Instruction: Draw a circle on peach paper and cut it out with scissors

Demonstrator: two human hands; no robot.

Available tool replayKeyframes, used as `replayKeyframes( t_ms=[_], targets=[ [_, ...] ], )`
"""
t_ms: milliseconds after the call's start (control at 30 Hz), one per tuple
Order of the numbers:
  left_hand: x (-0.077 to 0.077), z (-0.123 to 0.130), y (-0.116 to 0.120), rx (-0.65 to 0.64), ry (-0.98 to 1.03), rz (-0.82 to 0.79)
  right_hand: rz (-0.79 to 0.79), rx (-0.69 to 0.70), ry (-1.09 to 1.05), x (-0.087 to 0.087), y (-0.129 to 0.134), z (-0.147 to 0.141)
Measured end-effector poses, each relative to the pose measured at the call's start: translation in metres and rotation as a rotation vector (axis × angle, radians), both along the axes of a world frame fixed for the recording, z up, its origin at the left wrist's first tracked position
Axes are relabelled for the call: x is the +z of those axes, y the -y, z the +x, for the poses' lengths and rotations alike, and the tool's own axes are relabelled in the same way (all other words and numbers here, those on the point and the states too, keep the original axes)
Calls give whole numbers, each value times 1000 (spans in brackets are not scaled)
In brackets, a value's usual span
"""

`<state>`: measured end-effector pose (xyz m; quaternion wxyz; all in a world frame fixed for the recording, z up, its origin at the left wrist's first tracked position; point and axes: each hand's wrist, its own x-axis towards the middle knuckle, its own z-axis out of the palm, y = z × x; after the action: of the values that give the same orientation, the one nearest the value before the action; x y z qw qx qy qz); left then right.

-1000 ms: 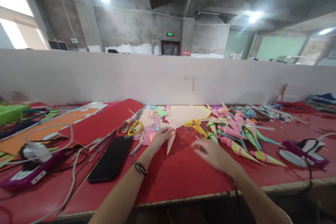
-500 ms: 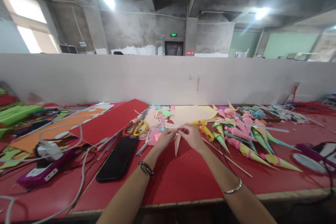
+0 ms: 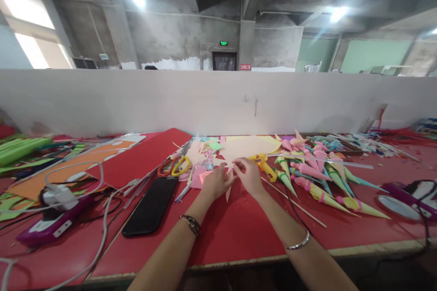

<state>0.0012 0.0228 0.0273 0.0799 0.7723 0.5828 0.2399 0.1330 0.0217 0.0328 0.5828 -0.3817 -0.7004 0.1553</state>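
Observation:
My left hand (image 3: pixel 215 183) is closed around a small peach-coloured cone (image 3: pixel 228 194), whose point hangs down over the red table. A small pink piece (image 3: pixel 230 171) shows at the cone's top, too small to make out well. Just right of it, my right hand (image 3: pixel 248 175) has its fingers bent and apart, with nothing visible between them. A yellow glue gun (image 3: pixel 265 166) lies close to my right hand. Pink and peach paper scraps (image 3: pixel 198 176) lie beside my left hand.
Several finished yellow, pink and blue cones (image 3: pixel 321 198) lie right, near a thin stick (image 3: pixel 297 203). Left are a black phone (image 3: pixel 150 207), yellow-handled scissors (image 3: pixel 181 166), a red sheet (image 3: pixel 143 157) and a purple power strip (image 3: pixel 56 223) with cables. A white partition (image 3: pixel 170 104) stands behind.
My hands have moved apart at the cone's top. The right fingers have come away from it and spread, while the left hand still has the cone. The view has shifted slightly.

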Motion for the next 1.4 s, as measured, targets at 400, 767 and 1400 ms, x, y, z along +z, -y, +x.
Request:
replayKeyframes(
  t_ms=[400, 767, 1400],
  targets=[
    [-1, 6, 1, 113, -150, -139, -40, 4, 10, -5, 0, -3],
    [-4, 6, -7, -213, 620, -75, -37, 42, -76, 0, 5, -2],
    [1, 5, -6, -131, 801, -140, -186, 128, -344, -5, -2, -1]
  ],
)
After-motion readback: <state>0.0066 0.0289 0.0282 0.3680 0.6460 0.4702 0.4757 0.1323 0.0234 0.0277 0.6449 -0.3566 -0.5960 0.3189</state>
